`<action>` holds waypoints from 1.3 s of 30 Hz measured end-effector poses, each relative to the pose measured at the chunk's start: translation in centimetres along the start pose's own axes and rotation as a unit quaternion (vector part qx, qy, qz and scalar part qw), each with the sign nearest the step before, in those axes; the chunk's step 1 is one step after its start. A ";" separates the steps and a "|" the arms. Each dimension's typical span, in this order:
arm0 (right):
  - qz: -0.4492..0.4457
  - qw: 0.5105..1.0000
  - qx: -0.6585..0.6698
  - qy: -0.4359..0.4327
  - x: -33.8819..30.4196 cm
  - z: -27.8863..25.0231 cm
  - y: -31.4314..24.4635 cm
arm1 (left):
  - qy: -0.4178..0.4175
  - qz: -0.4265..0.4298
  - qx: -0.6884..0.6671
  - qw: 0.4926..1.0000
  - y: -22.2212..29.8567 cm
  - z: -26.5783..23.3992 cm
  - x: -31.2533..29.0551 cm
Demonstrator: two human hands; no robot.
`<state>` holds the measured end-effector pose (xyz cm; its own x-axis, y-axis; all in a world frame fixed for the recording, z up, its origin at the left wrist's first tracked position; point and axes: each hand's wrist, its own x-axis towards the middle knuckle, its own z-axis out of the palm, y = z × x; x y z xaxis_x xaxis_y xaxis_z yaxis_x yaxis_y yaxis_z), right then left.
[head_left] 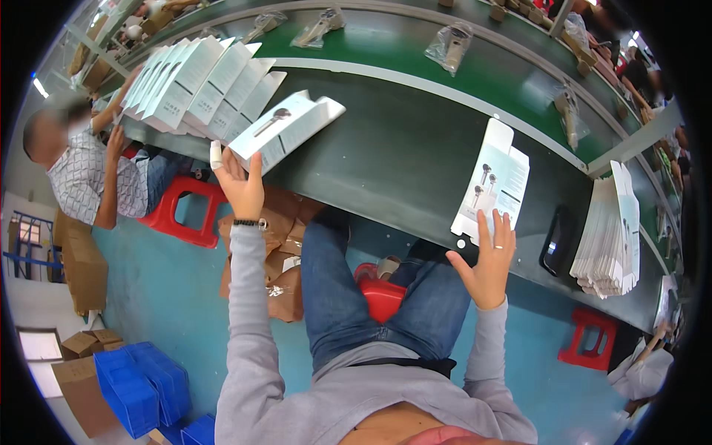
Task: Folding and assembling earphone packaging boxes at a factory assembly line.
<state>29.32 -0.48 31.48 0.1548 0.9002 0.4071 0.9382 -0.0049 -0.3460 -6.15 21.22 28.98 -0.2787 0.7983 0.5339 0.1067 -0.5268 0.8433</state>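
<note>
My left hand (243, 191) is at the near left end of a white folding carton (285, 130). The carton is set up into a box shape, with flaps standing out at its far end. The fingers of this hand are spread and the thumb overlaps the box's lower edge; whether they touch it I cannot tell. One fingertip wears a white covering. My right hand (489, 263) lies open, its fingertips on the near end of a flattened white carton (495, 182) printed with pictures of a handheld device.
Set-up cartons (185, 81) stand in a row at the left. At the right are a black phone (555, 241) and a stack of flat cartons (604, 237). Bagged devices (449, 46) ride the green conveyor (378, 55) beyond the dark table (371, 148). A co-worker (96, 167) sits at left.
</note>
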 end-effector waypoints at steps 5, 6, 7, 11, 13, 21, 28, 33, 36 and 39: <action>-0.029 0.992 -0.077 -0.100 -2.1 0.6 2.0 | 0.130 -0.008 0.322 0.938 -4.9 1.0 2.5; -0.040 0.994 -0.069 -0.077 -2.2 0.3 1.7 | 0.146 0.022 0.320 0.936 -5.5 0.8 2.9; -0.041 0.994 -0.069 -0.077 -2.6 0.2 1.9 | 0.147 0.023 0.320 0.935 -6.1 0.5 2.6; -0.066 0.997 -0.018 -0.035 -3.0 -0.3 2.1 | 0.151 0.034 0.328 0.932 -3.5 2.3 -0.6; -0.109 0.992 0.059 0.005 -3.5 -0.2 3.1 | 0.065 0.002 0.240 0.969 1.4 4.3 -4.1; -0.085 0.951 0.221 0.201 -1.8 -7.3 -2.5 | -0.388 0.274 0.085 0.876 12.7 7.3 -15.1; 0.140 0.786 0.596 0.080 -3.9 -4.7 -5.0 | -0.481 0.264 0.195 0.813 15.9 7.0 -13.2; -0.003 0.940 0.334 0.075 -3.2 -2.6 -3.5 | -0.543 0.200 0.220 0.785 16.5 5.7 -13.1; -0.039 0.951 0.306 -0.033 -2.8 -2.0 -2.5 | -0.479 0.156 0.154 0.850 15.2 5.1 -14.0; 0.076 0.892 0.445 -0.019 -3.9 0.1 -2.3 | -0.415 -0.073 0.120 0.899 14.4 4.4 -14.8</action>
<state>26.52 -3.97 30.56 0.2327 0.9330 0.2747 0.2874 0.2039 -0.9359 3.68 3.04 33.50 0.4908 0.8491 0.1951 0.3581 -0.4008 0.8433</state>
